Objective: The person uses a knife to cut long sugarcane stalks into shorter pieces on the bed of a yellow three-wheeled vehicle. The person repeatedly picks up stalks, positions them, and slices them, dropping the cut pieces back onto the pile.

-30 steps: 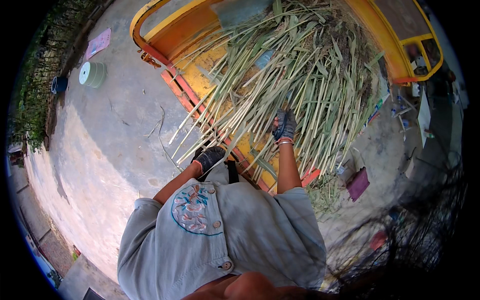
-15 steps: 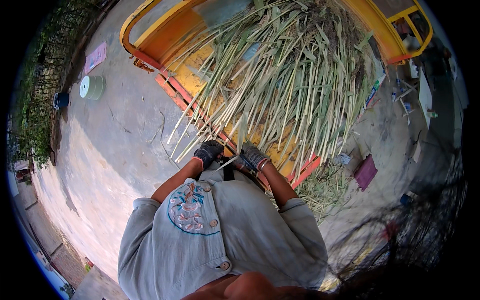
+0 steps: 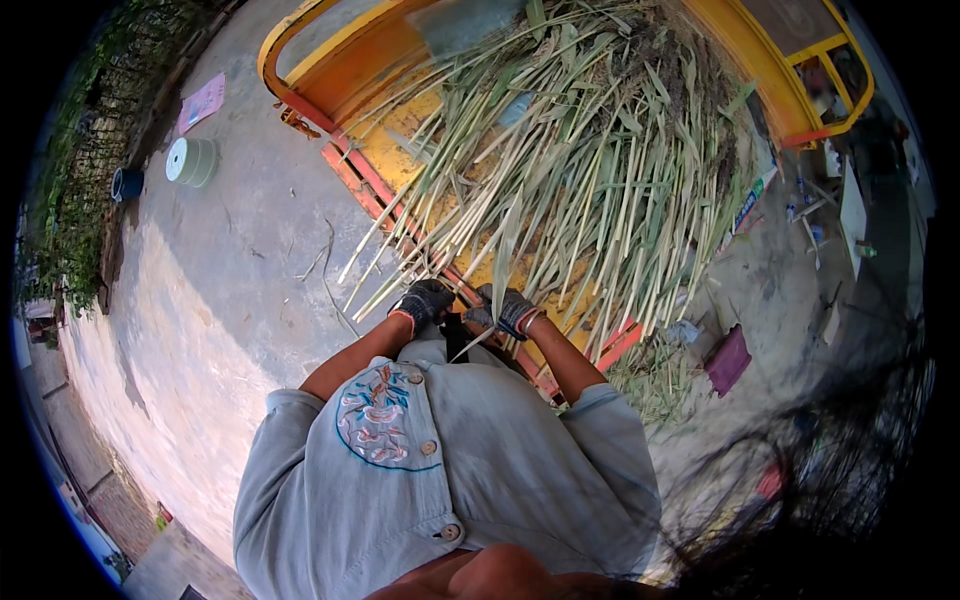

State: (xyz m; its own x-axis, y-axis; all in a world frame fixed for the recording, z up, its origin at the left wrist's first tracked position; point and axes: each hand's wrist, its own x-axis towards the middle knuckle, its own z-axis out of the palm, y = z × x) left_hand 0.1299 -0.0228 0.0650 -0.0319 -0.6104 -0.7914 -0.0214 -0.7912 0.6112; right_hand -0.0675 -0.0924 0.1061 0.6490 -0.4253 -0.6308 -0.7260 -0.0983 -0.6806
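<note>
Both my hands wear dark knitted gloves and are in front of my body at the near edge of a yellow cart bed [image 3: 402,102]. My left hand [image 3: 425,303] is closed with its fingers curled; anything inside it is hidden. Just to its right, my right hand [image 3: 507,312] is closed around a leafy stalk [image 3: 508,238]. The stalk's broad leaf rises toward the pile, and its pale thin end pokes out below the hand toward my shirt. A large pile of cut stalks [image 3: 590,190] covers much of the bed, the pale cut ends pointing toward me and several overhanging the edge.
Yellow rails [image 3: 268,65] with red-orange edging bound the cart. Stalk scraps [image 3: 655,380] lie on the floor at right, near a maroon rectangular object [image 3: 729,361]. At left stand a pale green round container [image 3: 192,162] and a dark bucket [image 3: 126,184], with a pink sheet [image 3: 202,103] beyond.
The view has shifted slightly, with the cart appearing lower and further right. My right hand and the leafy stalk have moved a little to the right; my left hand stays closed.
</note>
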